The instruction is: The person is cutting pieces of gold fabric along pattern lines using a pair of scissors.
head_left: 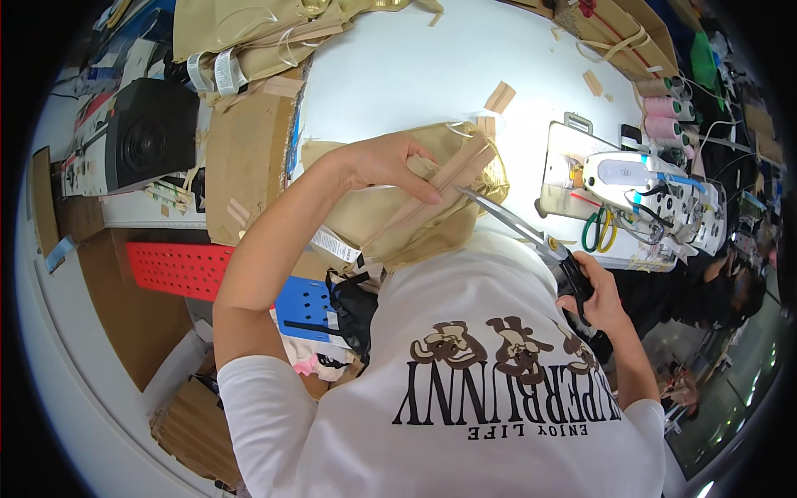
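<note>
A beige garment (365,217) lies bunched on the white table in front of my body. Across it runs a light tan strip (421,199), which my left hand (390,170) pinches between thumb and fingers. A white printed label (336,246) hangs from the garment's near left side, and gold-coloured trim (498,178) shows at its right end. My right hand (596,292) grips the black handles of a large pair of scissors (510,217). The blade tips point left and reach the edge of the tan strip. Whether they touch the cloth, I cannot tell.
A white sewing machine (627,173) stands at the right, with green-and-yellow-handled snips (599,230) by it. Pink thread cones (662,116) are behind. More beige garments (249,37) lie far left, near a cardboard sheet (237,149) and a black speaker (154,137). Tan scraps (500,95) dot the table (398,75).
</note>
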A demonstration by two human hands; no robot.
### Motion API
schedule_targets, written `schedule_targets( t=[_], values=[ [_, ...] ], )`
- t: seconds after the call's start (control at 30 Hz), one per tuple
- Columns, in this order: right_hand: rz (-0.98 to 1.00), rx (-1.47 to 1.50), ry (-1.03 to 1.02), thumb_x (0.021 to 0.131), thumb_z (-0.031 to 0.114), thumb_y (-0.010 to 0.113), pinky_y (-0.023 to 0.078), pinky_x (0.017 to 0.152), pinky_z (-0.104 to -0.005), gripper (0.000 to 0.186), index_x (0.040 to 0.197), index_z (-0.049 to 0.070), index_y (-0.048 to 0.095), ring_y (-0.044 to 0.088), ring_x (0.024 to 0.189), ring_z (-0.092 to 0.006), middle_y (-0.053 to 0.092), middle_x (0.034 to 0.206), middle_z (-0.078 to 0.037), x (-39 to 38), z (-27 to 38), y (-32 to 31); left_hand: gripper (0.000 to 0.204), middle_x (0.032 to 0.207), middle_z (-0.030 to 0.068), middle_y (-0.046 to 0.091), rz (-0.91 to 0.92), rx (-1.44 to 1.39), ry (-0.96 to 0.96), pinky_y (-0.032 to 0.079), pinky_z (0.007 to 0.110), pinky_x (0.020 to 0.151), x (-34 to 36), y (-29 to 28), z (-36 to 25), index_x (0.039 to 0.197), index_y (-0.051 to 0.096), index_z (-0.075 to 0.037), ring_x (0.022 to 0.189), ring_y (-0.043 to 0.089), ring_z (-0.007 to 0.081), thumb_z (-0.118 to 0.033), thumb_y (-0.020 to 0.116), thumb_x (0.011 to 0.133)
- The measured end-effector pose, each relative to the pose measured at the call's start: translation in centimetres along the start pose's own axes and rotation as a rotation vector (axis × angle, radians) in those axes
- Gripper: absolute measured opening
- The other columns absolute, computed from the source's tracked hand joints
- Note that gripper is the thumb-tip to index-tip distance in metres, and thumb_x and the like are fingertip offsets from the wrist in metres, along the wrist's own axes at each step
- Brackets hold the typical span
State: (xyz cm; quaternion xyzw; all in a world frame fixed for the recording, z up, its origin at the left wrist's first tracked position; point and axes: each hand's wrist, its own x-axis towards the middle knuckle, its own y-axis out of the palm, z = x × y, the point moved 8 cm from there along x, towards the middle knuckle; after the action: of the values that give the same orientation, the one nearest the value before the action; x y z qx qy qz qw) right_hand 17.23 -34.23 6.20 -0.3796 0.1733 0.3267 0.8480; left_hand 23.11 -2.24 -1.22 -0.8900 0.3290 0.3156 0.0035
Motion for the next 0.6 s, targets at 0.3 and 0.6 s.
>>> schedule_targets(
  t=[0.3,0.6],
  values=[
    [-0.036,-0.080,-0.075,0.058,0.030,0.087,0.047,0.079,-0.0278,0.082,0.119,-0.005,0.045,0.062,0.086,-0.0201,0.063,0.094,-0.018,0.1,0.7,-1.0,0.041,0.083,-0.0015,0.061,-0.026,0.011,-0.040,0.039,0.021,0.072,-0.6,-0.1,-0.3,0.093,0.068,0.000,0.079,0.050,0.0061,-0.016,0.085,0.059],
    [-0.016,-0.085,-0.092,0.058,0.037,0.087,0.044,0.069,-0.0229,0.086,0.120,-0.004,0.044,0.051,0.075,-0.0127,0.058,0.088,-0.009,1.1,1.6,-0.6,0.045,0.082,-0.0015,0.058,-0.005,0.024,-0.011,0.038,0.022,0.070,-0.4,0.8,-0.4,0.094,0.067,0.000,0.078,0.049,0.0070,-0.019,0.086,0.058]
  ],
)
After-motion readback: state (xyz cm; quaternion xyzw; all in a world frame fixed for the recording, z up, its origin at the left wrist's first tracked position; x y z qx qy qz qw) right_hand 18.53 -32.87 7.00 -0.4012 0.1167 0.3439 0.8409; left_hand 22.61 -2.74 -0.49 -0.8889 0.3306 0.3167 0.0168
